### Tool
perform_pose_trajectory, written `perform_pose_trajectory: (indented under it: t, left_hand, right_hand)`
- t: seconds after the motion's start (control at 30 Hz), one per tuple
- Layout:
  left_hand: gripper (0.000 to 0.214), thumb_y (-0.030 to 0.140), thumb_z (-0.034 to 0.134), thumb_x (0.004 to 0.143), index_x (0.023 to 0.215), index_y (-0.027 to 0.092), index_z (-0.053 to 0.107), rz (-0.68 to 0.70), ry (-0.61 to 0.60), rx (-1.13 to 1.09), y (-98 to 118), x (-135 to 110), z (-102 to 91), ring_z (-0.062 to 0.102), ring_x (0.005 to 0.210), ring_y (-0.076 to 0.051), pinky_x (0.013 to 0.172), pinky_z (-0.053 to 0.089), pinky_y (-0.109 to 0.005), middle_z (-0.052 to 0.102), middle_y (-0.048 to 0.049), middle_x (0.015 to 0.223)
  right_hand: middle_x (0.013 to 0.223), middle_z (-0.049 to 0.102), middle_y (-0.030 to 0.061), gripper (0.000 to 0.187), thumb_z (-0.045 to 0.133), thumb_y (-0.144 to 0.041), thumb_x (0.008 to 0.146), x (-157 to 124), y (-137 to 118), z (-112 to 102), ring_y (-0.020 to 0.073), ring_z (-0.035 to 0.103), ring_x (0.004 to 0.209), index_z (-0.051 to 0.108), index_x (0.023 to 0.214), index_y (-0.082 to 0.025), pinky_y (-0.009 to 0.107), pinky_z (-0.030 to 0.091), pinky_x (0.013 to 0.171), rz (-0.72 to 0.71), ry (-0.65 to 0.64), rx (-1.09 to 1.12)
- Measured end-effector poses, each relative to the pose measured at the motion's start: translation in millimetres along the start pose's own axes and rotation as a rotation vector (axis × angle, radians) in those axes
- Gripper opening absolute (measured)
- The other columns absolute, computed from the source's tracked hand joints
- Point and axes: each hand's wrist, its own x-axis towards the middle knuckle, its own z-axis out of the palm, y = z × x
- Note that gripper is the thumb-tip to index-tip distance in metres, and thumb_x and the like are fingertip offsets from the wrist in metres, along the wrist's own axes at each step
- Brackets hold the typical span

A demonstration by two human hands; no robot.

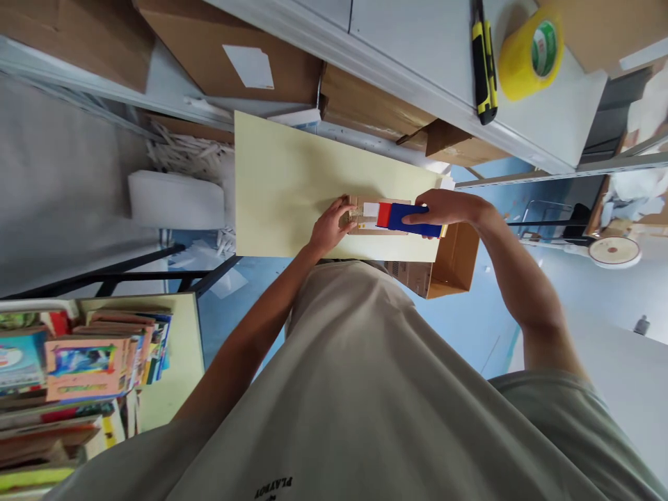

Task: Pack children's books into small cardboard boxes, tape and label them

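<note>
A small brown cardboard parcel (373,229) lies near the front edge of a pale yellow table (282,181). My left hand (331,226) rests on the parcel's left end, fingers curled against it. My right hand (443,211) is closed round a blue, red and white tape dispenser (401,216) that lies along the top of the parcel. My grey shirt fills the lower part of the view.
A yellow tape roll (529,52) and a yellow-black utility knife (485,62) lie on a grey shelf top (417,42). Cardboard boxes (229,49) sit behind the table, an open carton (454,261) below it. Stacked books (83,362) are at left.
</note>
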Motion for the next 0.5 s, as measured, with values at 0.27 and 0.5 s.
perform_pose_trajectory:
  t: [0.27,0.5]
  left_hand:
    - [0.047,0.027,0.08,0.095,0.142,0.029,0.078,-0.076,0.016,0.027,5.1,-1.1,-4.5,0.073,0.144,-0.033,0.123,0.061,-0.048,0.073,-0.0098,0.162]
    - [0.048,0.034,0.083,0.093,0.14,0.027,0.077,-0.242,0.046,-0.025,13.1,-3.6,-3.8,0.083,0.119,-0.028,0.113,0.068,-0.047,0.079,-0.0091,0.152]
  right_hand:
    - [0.091,0.084,0.0102,0.051,0.075,-0.073,0.103,-49.7,160.9,-5.0,0.0258,0.074,0.079,0.08,0.1,-0.023,0.042,0.055,0.076,0.069,-0.09,0.144]
    - [0.087,0.083,0.0137,0.056,0.081,-0.074,0.098,30.2,214.0,30.5,0.0274,0.074,0.08,0.079,0.092,-0.019,0.042,0.057,0.08,-0.031,-0.131,0.189]
